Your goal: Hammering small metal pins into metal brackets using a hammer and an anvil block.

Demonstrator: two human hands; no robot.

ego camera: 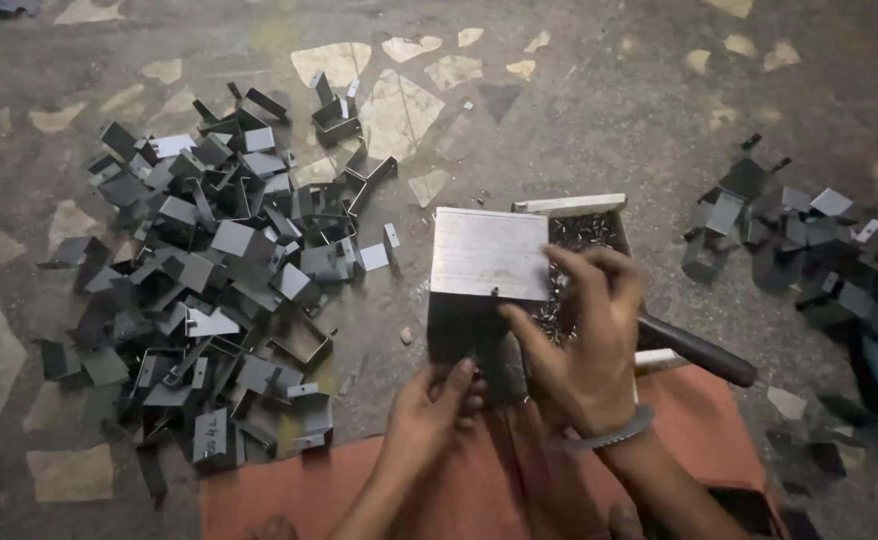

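A square metal block [487, 253] with a pale top stands on the floor in front of me. My left hand [437, 403] presses against the dark lower front of the block, fingers curled, and seems to hold a small dark piece there. My right hand [587, 335], with a metal bracelet on the wrist, reaches over the block's right front corner, fingers pinched as if on a tiny part I cannot make out. Behind that hand a shallow tray [587, 212] holds several small metal bits.
A big heap of bent grey sheet-metal brackets [209, 290] covers the floor at left. A smaller heap [789, 235] lies at right. A dark handle [697, 351] sticks out right of the block. An orange cloth [379, 490] lies under my arms.
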